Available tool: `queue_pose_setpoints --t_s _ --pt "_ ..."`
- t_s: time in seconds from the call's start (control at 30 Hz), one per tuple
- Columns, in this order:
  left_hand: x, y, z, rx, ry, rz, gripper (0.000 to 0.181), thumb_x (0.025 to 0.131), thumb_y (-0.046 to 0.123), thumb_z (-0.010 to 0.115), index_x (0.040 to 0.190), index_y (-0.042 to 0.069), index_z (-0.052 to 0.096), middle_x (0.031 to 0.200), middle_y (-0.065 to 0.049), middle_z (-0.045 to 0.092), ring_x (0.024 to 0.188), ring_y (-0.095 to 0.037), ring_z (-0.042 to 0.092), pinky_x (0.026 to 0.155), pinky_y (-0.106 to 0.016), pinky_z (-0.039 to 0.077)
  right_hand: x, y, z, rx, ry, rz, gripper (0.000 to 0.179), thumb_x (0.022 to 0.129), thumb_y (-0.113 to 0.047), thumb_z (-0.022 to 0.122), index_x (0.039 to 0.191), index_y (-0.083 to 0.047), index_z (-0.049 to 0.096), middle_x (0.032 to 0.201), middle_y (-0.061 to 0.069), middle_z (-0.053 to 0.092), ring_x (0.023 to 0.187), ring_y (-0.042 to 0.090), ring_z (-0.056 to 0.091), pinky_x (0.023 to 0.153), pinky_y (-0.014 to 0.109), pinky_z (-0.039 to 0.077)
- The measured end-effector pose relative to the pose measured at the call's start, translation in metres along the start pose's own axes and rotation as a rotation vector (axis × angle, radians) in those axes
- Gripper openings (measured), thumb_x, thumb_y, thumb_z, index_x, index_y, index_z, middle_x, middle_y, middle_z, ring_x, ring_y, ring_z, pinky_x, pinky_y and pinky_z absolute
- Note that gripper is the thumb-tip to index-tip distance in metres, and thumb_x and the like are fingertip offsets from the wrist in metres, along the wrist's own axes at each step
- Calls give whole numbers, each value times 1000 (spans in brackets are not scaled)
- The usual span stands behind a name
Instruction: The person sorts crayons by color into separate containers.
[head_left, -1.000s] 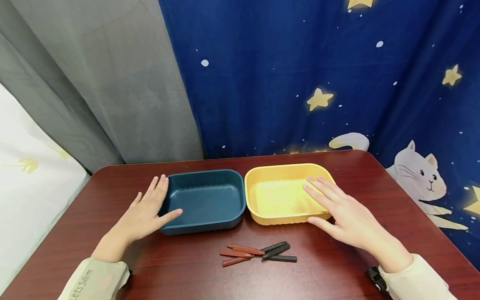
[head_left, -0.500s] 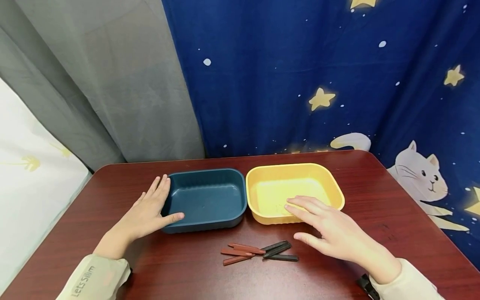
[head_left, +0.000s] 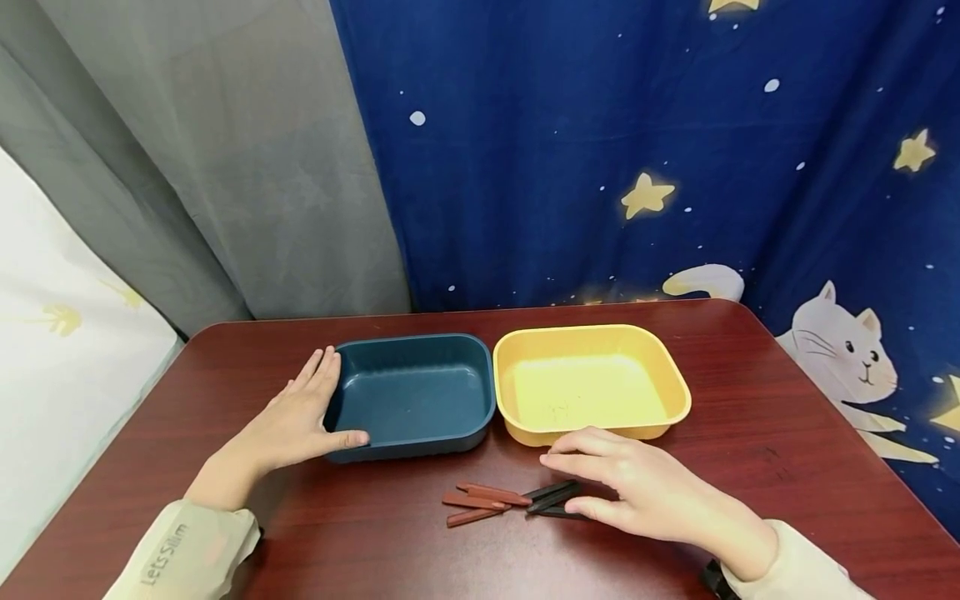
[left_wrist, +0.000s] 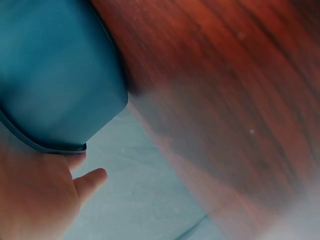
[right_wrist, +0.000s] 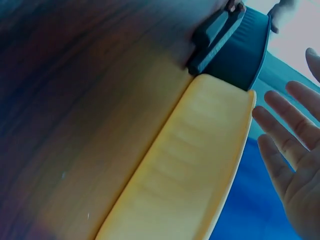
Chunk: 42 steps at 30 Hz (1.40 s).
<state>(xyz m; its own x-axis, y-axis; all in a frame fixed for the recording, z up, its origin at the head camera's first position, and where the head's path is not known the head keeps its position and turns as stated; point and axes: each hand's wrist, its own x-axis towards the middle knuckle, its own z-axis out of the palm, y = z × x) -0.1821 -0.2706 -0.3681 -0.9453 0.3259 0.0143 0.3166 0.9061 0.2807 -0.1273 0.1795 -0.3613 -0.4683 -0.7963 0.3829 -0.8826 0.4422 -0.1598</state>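
Observation:
My left hand (head_left: 292, 425) rests on the left end of a dark blue rectangular container (head_left: 412, 404). Its fingers lie straight along the outer rim, with the thumb over the near corner. Out over the table, my right hand (head_left: 637, 487) hovers palm down, its fingers spread and loosely bent around nothing. Its thumb overlaps the end of several black crayons (head_left: 551, 500), which lie in a loose pile with several reddish-brown crayons (head_left: 491, 493). In the right wrist view the fingers (right_wrist: 285, 135) are apart, near the rim of the yellow container (right_wrist: 195, 150).
The yellow container stands right beside the blue one, both with nothing inside. Beneath them is a dark red wood-look table (head_left: 360, 533). Behind its far edge hang a grey curtain (head_left: 300, 208) and a blue one (head_left: 510, 167) with stars and a cat.
My right hand has moved from over the yellow container's right side, left and nearer, to above the black crayons. The left hand has stayed on the blue container's rim.

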Motion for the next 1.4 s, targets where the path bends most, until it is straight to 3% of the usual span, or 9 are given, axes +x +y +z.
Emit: queue_pose_setpoints --t_s 0.13,0.3,0.43,0.7,1.1,1.4 --pt "0 0 -2 15 -5 -8 129 76 69 71 157 -6 4 166 -23 2 154 -42 3 111 -75 19 6 -1 4 34 -72 27 38 89 -32 74 124 -20 69 117 -9 63 106 7 58 89 30 55" --pt "1 3 -2 11 -19 -16 132 74 74 69 157 -6 3 166 -23 2 154 -41 2 112 -75 16 11 -1 10 61 -187 48 25 91 -30 72 114 -20 71 104 -10 62 95 3 55 82 24 53" --pt "2 2 -2 9 -19 -19 131 74 73 70 157 -6 4 166 -23 2 154 -40 3 112 -74 16 15 0 14 72 -233 47 17 92 -29 71 107 -22 72 96 -11 60 90 2 52 78 18 50" --pt "2 2 -2 3 -25 -11 129 76 71 69 157 -6 4 166 -22 1 154 -41 3 114 -72 17 23 0 20 19 -275 19 7 88 -25 75 94 -22 72 89 -12 57 85 2 50 74 16 47" --pt "2 2 0 -26 -27 -10 129 77 71 69 156 -6 3 166 -21 -3 155 -39 -1 114 -71 17 28 -1 25 25 -342 101 15 85 -15 74 84 -25 64 83 -14 54 81 0 49 69 17 44" --pt "2 2 0 -35 -30 -18 130 76 74 67 157 -5 3 167 -19 -4 155 -37 -4 116 -70 15 27 -2 21 80 -276 104 14 88 -12 70 86 -24 64 85 -14 55 81 -1 49 70 15 44"
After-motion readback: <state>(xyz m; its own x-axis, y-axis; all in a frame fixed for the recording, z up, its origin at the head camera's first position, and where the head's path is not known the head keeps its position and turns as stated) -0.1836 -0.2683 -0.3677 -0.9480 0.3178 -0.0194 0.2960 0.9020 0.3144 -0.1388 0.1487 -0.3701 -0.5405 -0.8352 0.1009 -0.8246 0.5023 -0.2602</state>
